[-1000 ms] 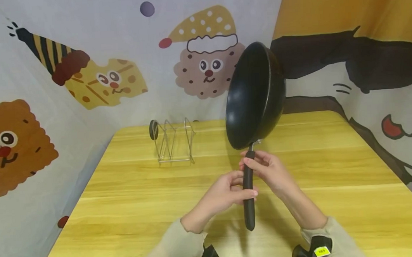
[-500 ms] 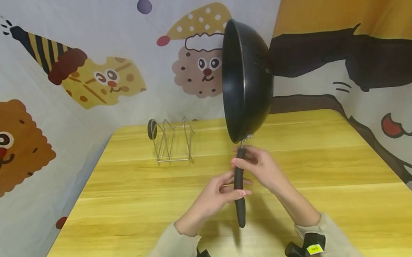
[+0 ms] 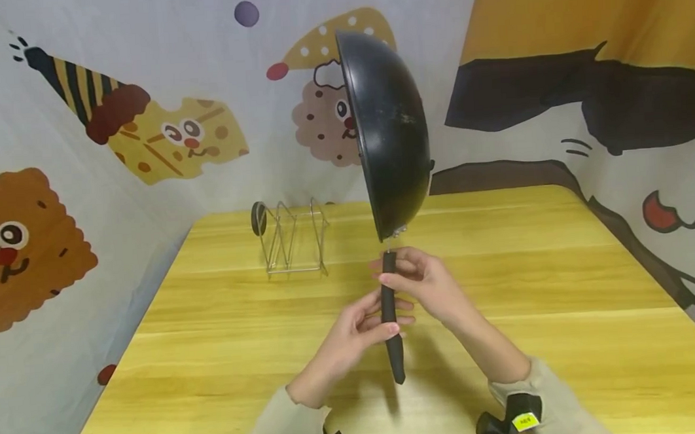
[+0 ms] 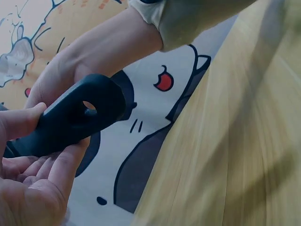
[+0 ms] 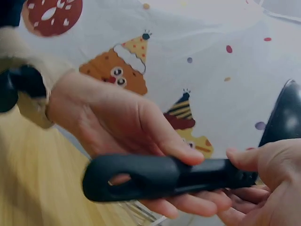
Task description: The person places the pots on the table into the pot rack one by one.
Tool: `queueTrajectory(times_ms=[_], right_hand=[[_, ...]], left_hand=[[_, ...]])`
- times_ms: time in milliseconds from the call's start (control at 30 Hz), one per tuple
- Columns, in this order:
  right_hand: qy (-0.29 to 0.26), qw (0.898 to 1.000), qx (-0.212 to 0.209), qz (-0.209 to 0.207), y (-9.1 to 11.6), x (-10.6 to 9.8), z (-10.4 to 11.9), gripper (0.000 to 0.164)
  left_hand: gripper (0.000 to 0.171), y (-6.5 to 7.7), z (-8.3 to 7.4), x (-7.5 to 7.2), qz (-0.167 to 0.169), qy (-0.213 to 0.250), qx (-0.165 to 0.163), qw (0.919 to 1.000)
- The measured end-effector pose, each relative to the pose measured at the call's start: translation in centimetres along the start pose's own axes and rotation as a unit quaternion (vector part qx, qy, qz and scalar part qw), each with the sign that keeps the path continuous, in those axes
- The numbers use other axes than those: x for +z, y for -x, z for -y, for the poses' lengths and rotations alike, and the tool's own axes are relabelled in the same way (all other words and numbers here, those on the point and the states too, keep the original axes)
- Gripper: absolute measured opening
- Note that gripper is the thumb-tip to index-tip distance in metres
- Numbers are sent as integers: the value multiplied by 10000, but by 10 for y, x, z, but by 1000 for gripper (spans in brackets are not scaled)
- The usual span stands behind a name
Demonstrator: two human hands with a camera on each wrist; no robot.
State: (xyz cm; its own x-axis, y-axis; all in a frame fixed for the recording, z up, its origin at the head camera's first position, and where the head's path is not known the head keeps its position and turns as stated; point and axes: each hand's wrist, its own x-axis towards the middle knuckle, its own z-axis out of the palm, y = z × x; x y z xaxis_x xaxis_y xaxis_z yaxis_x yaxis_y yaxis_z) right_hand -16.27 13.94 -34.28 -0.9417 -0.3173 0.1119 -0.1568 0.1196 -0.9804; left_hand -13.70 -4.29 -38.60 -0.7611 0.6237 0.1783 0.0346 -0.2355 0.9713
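Note:
A black wok (image 3: 391, 133) is held upright above the table, its bowl at the top with the opening facing left and its rounded outside toward the right. My right hand (image 3: 436, 284) pinches the upper part of its black handle (image 3: 389, 300), close to the bowl. Lower down, my left hand (image 3: 350, 335) grips the same handle between thumb and fingers. The handle's free end, with a hanging hole, shows in the left wrist view as the wok handle (image 4: 70, 120). In the right wrist view only a sliver of the wok bowl (image 5: 286, 115) appears.
A wire rack (image 3: 292, 243) with a round black disc (image 3: 258, 218) at its left end stands toward the back left of the wooden table (image 3: 214, 368). Behind the table hangs a cloth with cartoon prints (image 3: 181, 140).
Both hands have moved left with the wok. The bowl has turned about its handle, so its inside is now hidden and its outer side faces me.

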Motion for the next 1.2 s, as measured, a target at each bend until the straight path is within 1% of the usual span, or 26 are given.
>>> queueTrajectory(times_ms=[100,167,300,367,500,633,733,833,900,1000,1067,1200], right_hand=[[-22,9999,-62,-76,-3,5,3,42],[35,9998,-110,-143,-5,8,5,43],[209,9993,-172,-241,-11,12,11,43],[324,9989,-212,-271,-14,14,15,42],[539,9973,-422,-246,-21,20,21,42],[475,9972,-557,-128,-30,29,25,41],[302,9980,-561,-55,-37,37,28,39],[123,9981,-609,43,-43,47,29,38],[49,9978,-655,114,-46,54,29,36],[83,9970,-743,185,-50,64,30,35],[122,9972,-718,169,-53,70,29,34],[184,9971,-726,153,-58,81,29,32]], left_hand=[[64,1,0,-5,-30,-81,103,9999],[65,2,-2,-9,-18,-188,168,9997],[62,3,-7,-16,60,-445,268,9986],[62,4,-10,-20,84,-503,273,9983],[63,7,-18,-28,-7,-527,204,9984],[63,11,-25,-37,-47,-565,231,9981],[64,17,-29,-44,-51,-604,316,9977],[65,24,-33,-52,-129,-743,359,9965],[63,29,-35,-58,-198,-911,380,9949],[60,38,-37,-65,-271,-1073,377,9931],[59,43,-37,-69,-269,-1130,393,9925],[60,51,-40,-78,-336,-1184,348,9918]])
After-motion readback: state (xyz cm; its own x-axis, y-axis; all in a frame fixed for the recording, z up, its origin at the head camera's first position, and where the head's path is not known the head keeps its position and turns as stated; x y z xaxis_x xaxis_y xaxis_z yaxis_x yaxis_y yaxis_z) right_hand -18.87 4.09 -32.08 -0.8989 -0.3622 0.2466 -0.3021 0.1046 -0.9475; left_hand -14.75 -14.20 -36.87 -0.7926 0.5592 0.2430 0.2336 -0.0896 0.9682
